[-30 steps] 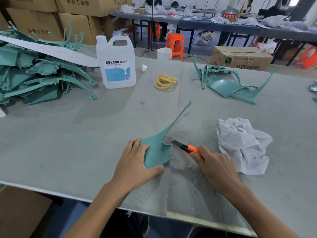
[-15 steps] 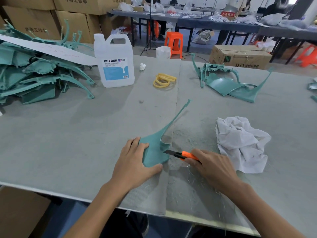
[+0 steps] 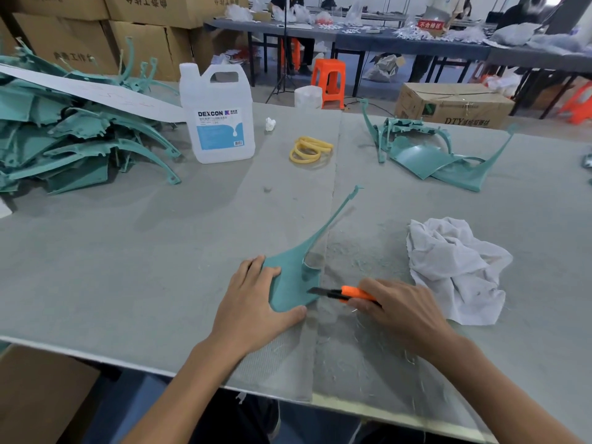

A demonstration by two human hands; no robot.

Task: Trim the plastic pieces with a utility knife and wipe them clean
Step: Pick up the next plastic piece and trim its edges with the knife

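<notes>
While pinning the teal plastic piece [image 3: 288, 283] flat with the left hand [image 3: 253, 302], drawing the utility knife [image 3: 346, 293] along its right edge. Keeping left fingers [image 3: 256, 267] straight and spread over the piece's left side, thumb laid along its near rim: pressing, not pinching. Gripping the orange knife handle in the right hand [image 3: 400, 312], fingers curled round it; can't tell the exact placement under the knuckles.

Versus a second ago: pulled the blade from up by the notch down toward the piece's near corner. Left hand and piece not shifted. Reads as one trim pass on that edge close to done; wiping not started.

Located close to the near edge of the table [image 3: 128, 251], about mid-length, thin arm pointing at the far edge.

Around: crumpled white rag [image 3: 455, 267] just right of the knife hand, untouched. Shavings [image 3: 362, 251] scattered over the felt at the cut. DEXCON jug [image 3: 217, 123] and yellow rubber bands [image 3: 309, 150] toward the far edge. Big heap of teal pieces [image 3: 64, 145] far left, smaller set [image 3: 423, 158] far right.

Nothing blocking the blade, but likely heading near the left thumb. Worth watching.
</notes>
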